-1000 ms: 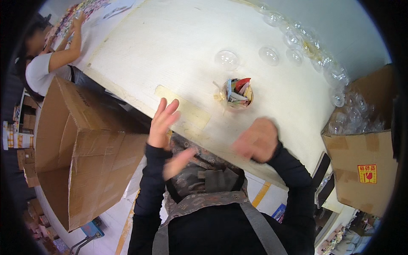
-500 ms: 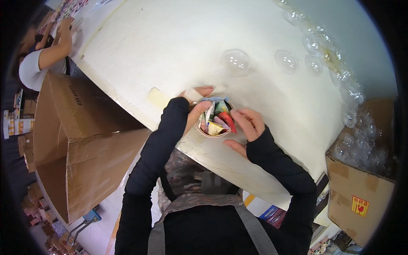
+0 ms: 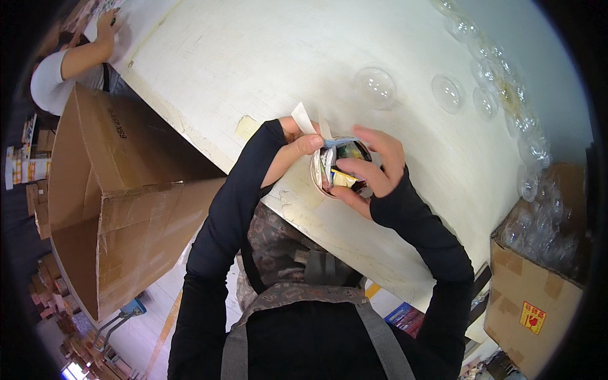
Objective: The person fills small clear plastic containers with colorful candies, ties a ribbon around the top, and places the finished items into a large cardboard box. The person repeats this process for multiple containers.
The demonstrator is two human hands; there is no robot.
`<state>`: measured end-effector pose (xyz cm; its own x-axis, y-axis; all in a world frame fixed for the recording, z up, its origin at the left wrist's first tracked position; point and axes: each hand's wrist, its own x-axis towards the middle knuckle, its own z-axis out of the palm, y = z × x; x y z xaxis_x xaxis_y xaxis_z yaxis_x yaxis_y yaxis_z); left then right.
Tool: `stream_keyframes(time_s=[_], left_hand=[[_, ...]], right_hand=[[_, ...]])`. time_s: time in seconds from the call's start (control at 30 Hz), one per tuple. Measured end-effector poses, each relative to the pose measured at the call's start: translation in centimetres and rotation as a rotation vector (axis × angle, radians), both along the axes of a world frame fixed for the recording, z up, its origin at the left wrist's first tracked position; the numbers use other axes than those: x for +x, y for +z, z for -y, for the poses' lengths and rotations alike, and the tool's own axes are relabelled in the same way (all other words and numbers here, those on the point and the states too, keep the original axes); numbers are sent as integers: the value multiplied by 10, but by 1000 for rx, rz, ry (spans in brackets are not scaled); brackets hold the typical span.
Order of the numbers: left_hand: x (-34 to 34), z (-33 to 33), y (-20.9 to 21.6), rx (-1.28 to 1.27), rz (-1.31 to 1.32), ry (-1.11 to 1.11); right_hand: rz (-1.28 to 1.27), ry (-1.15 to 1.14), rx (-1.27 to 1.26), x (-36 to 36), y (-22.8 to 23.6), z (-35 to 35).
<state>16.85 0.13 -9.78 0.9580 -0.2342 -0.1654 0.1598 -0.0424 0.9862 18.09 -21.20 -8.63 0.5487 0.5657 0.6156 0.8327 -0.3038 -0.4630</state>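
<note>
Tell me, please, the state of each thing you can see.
Round tub: open-topped
Small packets: bunched inside the tub
White strip: end sticking up
Left grip: closed at the tub's rim
Right grip: fingers bent over the packets
Left cardboard box: open
Right cardboard box: open, holding clear domes
Loose clear domes: apart from the tub

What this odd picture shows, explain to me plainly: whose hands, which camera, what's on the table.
No robot here, just a person's left hand and right hand, both bare. A wide fisheye camera worn on the person's head looks down, so straight edges bend. On the white table lie clear domes. The left hand grips the rim of a small cup of colourful packets, beside pale strips; the right hand curls over the packets, though whether its grip is closed on one cannot be told. An open cardboard box stands on either side.
</note>
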Motion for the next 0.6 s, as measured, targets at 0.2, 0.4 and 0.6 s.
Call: stream_keyframes(time_s=[0.2,0.4,0.6], left_hand=[[-10,4,12,-144,-86,151],[-31,3,37,120,-176,129],[-9,6,42,644,24,102]], right_hand=[[-2,104,-59,5,-16,-7],[4,111,-55,4,-19,-10],[30,108,-35,3,-17,-11]])
